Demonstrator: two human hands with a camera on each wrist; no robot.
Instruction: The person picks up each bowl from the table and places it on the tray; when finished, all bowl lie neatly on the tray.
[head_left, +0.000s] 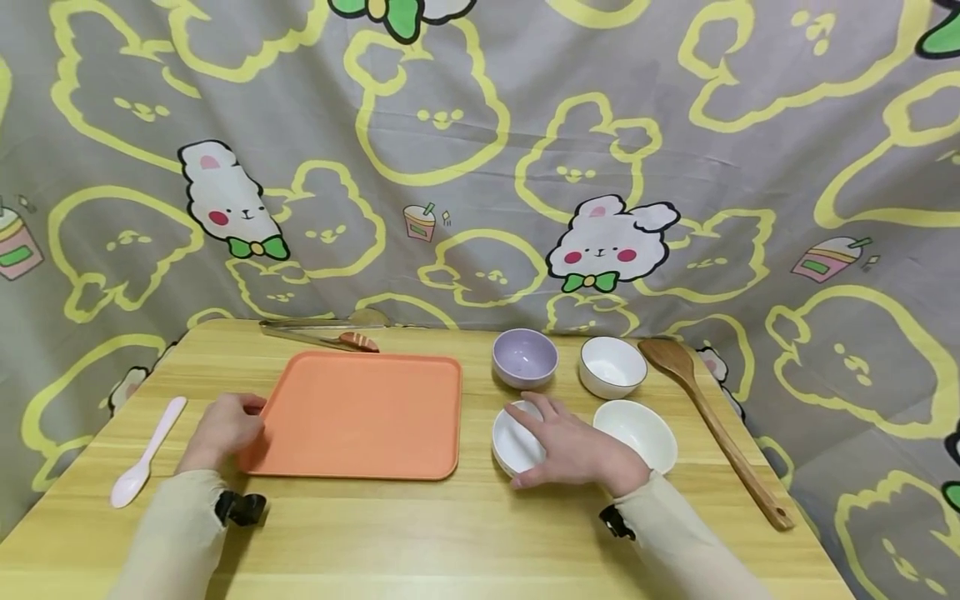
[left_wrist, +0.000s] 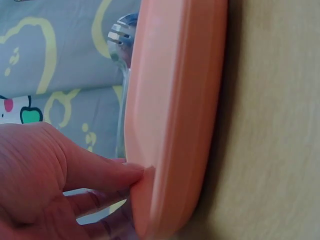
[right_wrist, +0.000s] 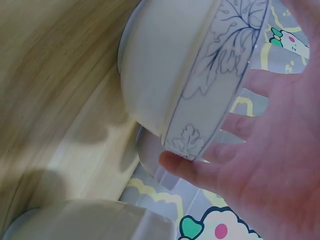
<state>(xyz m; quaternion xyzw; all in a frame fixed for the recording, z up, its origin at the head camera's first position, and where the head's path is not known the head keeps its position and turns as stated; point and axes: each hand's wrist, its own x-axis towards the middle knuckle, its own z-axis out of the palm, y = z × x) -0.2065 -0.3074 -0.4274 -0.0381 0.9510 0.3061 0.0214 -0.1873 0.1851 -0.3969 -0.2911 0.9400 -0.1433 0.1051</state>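
At the left side of an orange tray [head_left: 367, 417], my left hand [head_left: 225, 429] grips the edge, thumb pressed on the rim [left_wrist: 145, 185] in the left wrist view and the other fingers partly hidden behind it. My right hand [head_left: 570, 446] spans a white bowl [head_left: 513, 442] from above, its thumb by the near rim and fingertips at the far rim. Blue-grey leaf lines decorate that bowl's outer wall [right_wrist: 210, 75] in the right wrist view, where one fingertip touches the rim. The hand covers the bowl's right part in the head view.
Behind the gripped bowl stand a purple bowl [head_left: 525, 358] and a dark-rimmed white bowl [head_left: 613, 368]. Another white bowl [head_left: 637, 429] sits beside my right hand. A wooden spatula [head_left: 720, 425] lies far right, a pink spoon [head_left: 150, 454] far left, metal tongs [head_left: 307, 335] behind the tray.
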